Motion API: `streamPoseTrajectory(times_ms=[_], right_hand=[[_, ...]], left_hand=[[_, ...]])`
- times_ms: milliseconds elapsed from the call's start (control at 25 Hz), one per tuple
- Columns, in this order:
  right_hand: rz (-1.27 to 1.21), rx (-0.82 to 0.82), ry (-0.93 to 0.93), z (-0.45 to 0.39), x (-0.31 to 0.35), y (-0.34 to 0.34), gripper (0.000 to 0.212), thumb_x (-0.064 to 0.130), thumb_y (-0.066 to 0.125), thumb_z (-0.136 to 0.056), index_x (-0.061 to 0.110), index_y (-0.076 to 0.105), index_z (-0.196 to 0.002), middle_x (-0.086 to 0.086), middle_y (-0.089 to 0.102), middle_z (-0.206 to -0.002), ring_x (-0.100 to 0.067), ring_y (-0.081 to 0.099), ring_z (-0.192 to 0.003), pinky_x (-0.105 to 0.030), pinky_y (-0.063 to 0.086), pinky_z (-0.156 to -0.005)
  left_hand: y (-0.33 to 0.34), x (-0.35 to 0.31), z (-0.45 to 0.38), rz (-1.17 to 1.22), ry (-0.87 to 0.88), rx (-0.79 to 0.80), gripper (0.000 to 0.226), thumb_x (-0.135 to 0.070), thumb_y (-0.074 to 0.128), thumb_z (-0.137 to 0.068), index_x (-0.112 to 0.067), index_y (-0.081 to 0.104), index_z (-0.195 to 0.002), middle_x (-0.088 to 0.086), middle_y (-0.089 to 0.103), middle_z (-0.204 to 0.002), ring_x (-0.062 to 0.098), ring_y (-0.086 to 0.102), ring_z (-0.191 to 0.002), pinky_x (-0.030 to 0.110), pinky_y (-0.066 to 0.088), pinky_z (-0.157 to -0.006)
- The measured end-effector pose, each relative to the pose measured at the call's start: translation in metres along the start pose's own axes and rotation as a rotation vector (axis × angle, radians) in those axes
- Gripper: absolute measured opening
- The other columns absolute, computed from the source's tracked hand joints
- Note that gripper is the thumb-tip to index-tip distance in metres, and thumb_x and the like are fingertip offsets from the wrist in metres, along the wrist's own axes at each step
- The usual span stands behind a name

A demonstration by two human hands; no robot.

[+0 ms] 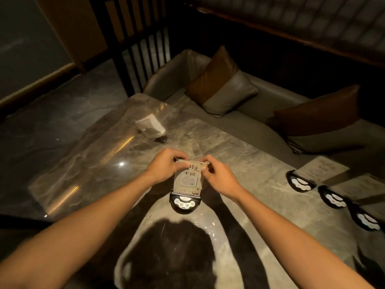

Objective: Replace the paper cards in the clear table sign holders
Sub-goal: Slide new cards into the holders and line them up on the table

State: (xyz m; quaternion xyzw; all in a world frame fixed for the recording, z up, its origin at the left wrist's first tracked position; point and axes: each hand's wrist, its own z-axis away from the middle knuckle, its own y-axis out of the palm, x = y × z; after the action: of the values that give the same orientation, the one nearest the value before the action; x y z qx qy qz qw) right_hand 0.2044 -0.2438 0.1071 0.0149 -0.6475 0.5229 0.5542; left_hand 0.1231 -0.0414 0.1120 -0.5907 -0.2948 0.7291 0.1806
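A clear sign holder (188,183) stands upright on a black base (185,203) with round buttons, in the middle of the marble table (250,170). Inside it sits a beige paper card (190,178) with printed characters, "10" and a QR code. My left hand (166,164) pinches the holder's top left corner. At the top right corner my right hand (218,176) pinches the top edge. Whether the fingers grip the card or only the clear panel I cannot tell.
Three more black-based sign holders (300,181) (334,198) (366,220) lie along the table's right side. A tissue box (151,125) stands at the table's far left. A grey sofa with brown cushions (220,84) runs behind the table. My shadow falls on the near edge.
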Motion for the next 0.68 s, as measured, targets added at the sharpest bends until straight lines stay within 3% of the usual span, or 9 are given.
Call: streamPoseTrajectory(times_ms=[80,200,320,440,680], right_hand=[[0.086,-0.039,0.034,-0.001,-0.027,-0.042,0.011,0.022,0.056,-0.098,0.032,0.054,-0.095,0.011,0.063,-0.073,-0.002,0.060,-0.067,-0.028,0.048,-0.059],[0.304,-0.056,0.107,0.003,-0.070,-0.101,0.003,0.022,0.054,-0.096,0.024,0.053,-0.097,-0.001,0.067,-0.084,-0.025,0.063,-0.077,-0.048,0.052,-0.067],[0.469,-0.121,0.120,0.010,-0.109,-0.147,0.008,0.017,0.054,-0.094,0.018,0.055,-0.101,-0.009,0.069,-0.096,-0.033,0.064,-0.087,-0.047,0.052,-0.072],[0.582,-0.202,0.149,0.014,-0.143,-0.180,0.007,0.011,0.056,-0.090,0.016,0.058,-0.095,-0.008,0.070,-0.090,-0.033,0.064,-0.086,-0.043,0.048,-0.075],[0.622,-0.213,0.217,0.015,-0.196,-0.209,0.015,0.005,0.055,-0.089,0.015,0.062,-0.099,-0.006,0.068,-0.082,-0.028,0.063,-0.092,-0.048,0.022,-0.119]], left_hand=[[0.024,-0.033,-0.038,-0.027,0.092,0.019,0.010,-0.027,0.078,-0.083,-0.027,0.079,-0.093,-0.014,0.072,-0.083,0.002,0.064,-0.079,0.025,0.048,-0.073],[0.073,-0.082,-0.089,-0.093,0.235,0.063,0.011,-0.026,0.079,-0.083,-0.024,0.080,-0.094,-0.007,0.069,-0.083,0.009,0.062,-0.078,0.026,0.047,-0.073],[0.117,-0.121,-0.131,-0.114,0.314,0.055,0.014,-0.022,0.079,-0.081,-0.018,0.080,-0.095,-0.005,0.065,-0.080,0.009,0.057,-0.074,0.023,0.040,-0.071],[0.153,-0.150,-0.167,-0.126,0.341,0.046,0.017,-0.025,0.079,-0.082,-0.019,0.080,-0.098,-0.006,0.070,-0.085,0.008,0.060,-0.077,0.027,0.047,-0.075],[0.203,-0.179,-0.204,-0.197,0.308,0.093,0.017,-0.027,0.076,-0.084,-0.021,0.078,-0.100,-0.004,0.072,-0.094,0.015,0.065,-0.090,0.031,0.047,-0.086]])
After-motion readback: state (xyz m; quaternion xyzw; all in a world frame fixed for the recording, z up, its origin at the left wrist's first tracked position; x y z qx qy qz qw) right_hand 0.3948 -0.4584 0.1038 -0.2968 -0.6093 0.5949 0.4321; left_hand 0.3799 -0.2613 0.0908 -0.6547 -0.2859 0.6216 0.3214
